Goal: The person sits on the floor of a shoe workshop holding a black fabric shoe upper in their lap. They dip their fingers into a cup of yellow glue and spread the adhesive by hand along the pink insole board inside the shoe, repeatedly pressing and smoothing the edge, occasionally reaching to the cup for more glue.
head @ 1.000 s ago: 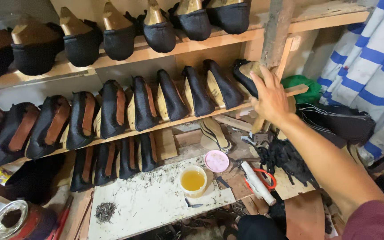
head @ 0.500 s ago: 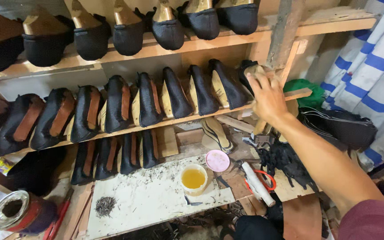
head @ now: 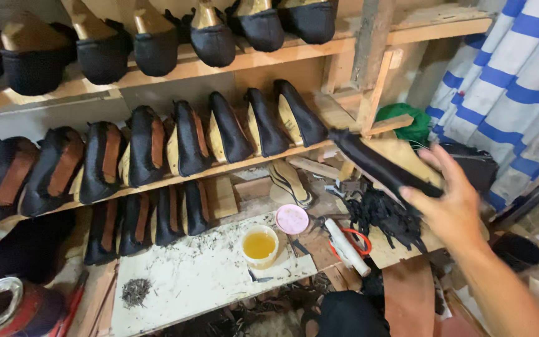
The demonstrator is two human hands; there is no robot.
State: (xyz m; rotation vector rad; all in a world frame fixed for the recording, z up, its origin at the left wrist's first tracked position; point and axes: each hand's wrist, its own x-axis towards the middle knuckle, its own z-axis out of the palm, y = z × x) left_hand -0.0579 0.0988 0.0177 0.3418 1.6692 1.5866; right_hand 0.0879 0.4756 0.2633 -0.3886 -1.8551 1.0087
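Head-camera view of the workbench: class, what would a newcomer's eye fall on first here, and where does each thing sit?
First, the rows of black shoe uppers on wooden lasts, filling the wooden shelves across the left and top. Next, the right hand at right, holding one black upper on its last off the shelf. Below, a small cup of yellow glue stands on the white board.

Right hand (head: 453,206): raised mid-air, back toward camera, fingers curled in a grip, index extended, slightly blurred.
Right forearm: bare, running from lower right corner up to the wrist.
Left hand: out of view.
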